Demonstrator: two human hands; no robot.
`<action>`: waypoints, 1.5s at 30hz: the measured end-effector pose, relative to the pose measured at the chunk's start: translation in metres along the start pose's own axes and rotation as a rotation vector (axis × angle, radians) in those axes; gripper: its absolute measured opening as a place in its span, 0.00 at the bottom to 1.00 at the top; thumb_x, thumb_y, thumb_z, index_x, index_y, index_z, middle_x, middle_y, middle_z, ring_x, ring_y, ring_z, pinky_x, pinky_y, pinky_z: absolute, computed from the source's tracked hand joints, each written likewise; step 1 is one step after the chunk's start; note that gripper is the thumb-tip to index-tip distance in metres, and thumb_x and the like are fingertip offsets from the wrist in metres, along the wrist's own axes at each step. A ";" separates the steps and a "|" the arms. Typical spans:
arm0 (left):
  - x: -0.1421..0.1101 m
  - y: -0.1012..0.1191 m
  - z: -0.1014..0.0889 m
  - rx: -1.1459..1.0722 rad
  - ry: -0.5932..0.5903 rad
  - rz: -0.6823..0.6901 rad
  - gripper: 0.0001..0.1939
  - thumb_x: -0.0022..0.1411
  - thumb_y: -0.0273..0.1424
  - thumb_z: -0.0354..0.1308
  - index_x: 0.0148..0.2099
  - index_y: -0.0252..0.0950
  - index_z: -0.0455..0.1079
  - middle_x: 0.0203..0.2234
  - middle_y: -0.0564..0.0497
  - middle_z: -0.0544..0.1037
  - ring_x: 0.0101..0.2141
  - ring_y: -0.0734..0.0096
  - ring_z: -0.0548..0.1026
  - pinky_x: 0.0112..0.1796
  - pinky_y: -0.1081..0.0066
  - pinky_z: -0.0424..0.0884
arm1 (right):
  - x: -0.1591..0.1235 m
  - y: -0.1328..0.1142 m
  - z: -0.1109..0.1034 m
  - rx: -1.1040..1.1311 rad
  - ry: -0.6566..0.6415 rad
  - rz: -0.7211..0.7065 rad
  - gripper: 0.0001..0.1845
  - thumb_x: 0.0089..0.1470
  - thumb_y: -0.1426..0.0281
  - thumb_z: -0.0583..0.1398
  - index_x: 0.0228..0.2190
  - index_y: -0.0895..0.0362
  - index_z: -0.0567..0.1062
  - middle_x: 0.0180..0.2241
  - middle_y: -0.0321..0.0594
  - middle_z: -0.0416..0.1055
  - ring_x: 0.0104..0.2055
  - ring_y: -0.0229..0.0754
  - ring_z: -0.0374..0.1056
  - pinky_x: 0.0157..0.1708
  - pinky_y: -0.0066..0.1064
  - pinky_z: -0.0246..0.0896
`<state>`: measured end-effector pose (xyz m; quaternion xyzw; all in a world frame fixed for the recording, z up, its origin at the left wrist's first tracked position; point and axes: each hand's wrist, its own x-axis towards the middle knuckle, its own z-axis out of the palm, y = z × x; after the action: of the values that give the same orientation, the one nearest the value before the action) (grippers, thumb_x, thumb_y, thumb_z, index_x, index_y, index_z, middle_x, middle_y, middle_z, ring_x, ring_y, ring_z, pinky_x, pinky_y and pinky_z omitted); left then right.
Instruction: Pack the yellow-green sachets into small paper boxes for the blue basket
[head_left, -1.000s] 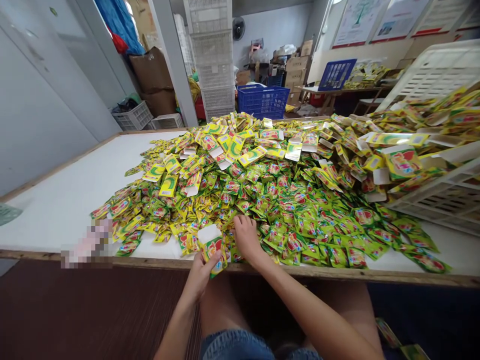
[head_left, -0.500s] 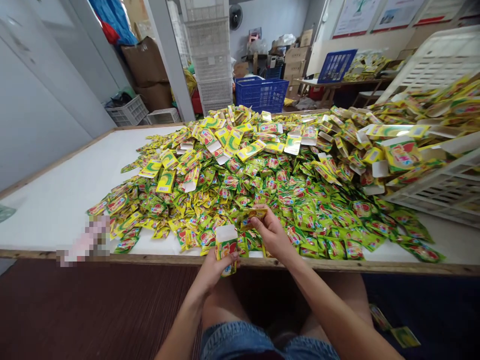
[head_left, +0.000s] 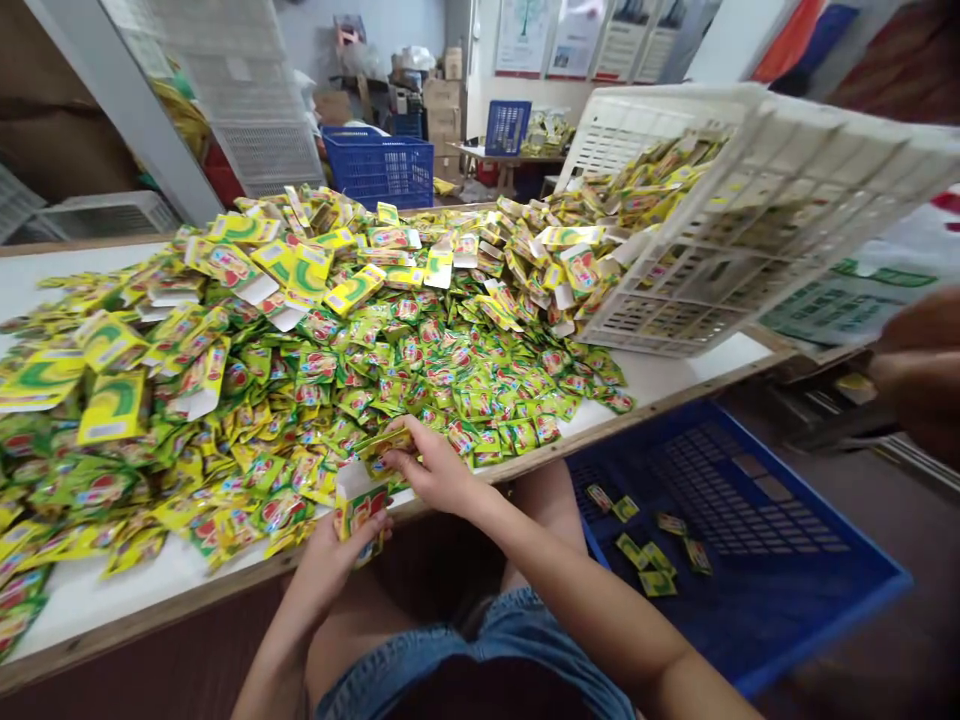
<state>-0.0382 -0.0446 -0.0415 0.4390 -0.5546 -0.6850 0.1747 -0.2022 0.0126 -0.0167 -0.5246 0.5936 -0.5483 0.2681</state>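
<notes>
Two hands are closed: the left hand (head_left: pixel 328 560) grips a box (head_left: pixel 364 508), the right hand (head_left: pixel 435 465) a packet (head_left: pixel 384 442), by the surface (head_left: pixel 105 598)'s edge. The packet moved closer, so they look nearly together.

The view looks from the person's head, forward and down, with blue denim shorts (head_left: pixel 375 665), bare left hand (head_left: pixel 334 555) and bare right hand (head_left: pixel 435 468) close beneath. It faces across the white, wood-edged tabletop (head_left: pixel 82 600), whose near edge slants up rightward, to the pale blue-grey wall (head_left: pixel 405 22) well beyond.
</notes>
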 end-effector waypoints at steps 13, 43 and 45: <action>-0.002 0.004 0.010 0.146 -0.055 0.043 0.22 0.42 0.45 0.66 0.33 0.32 0.71 0.24 0.48 0.77 0.27 0.61 0.75 0.31 0.68 0.71 | -0.009 0.000 -0.011 -0.063 0.029 -0.103 0.10 0.54 0.74 0.58 0.40 0.57 0.67 0.35 0.38 0.69 0.39 0.39 0.65 0.39 0.27 0.59; -0.005 -0.007 0.047 0.152 -0.260 0.076 0.20 0.52 0.45 0.62 0.31 0.30 0.69 0.23 0.46 0.75 0.24 0.68 0.72 0.26 0.72 0.67 | -0.023 -0.022 -0.047 -0.715 -0.270 -0.038 0.09 0.52 0.81 0.55 0.36 0.59 0.66 0.37 0.43 0.63 0.38 0.41 0.61 0.35 0.30 0.56; -0.006 -0.006 0.050 0.141 -0.253 0.079 0.19 0.51 0.44 0.63 0.30 0.30 0.69 0.22 0.47 0.75 0.24 0.68 0.72 0.26 0.73 0.66 | -0.024 -0.025 -0.045 -0.732 -0.300 -0.061 0.10 0.50 0.83 0.56 0.34 0.59 0.67 0.36 0.43 0.63 0.39 0.42 0.61 0.35 0.30 0.56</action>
<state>-0.0728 -0.0080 -0.0449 0.3382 -0.6358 -0.6867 0.0989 -0.2268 0.0550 0.0121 -0.6771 0.6881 -0.2255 0.1310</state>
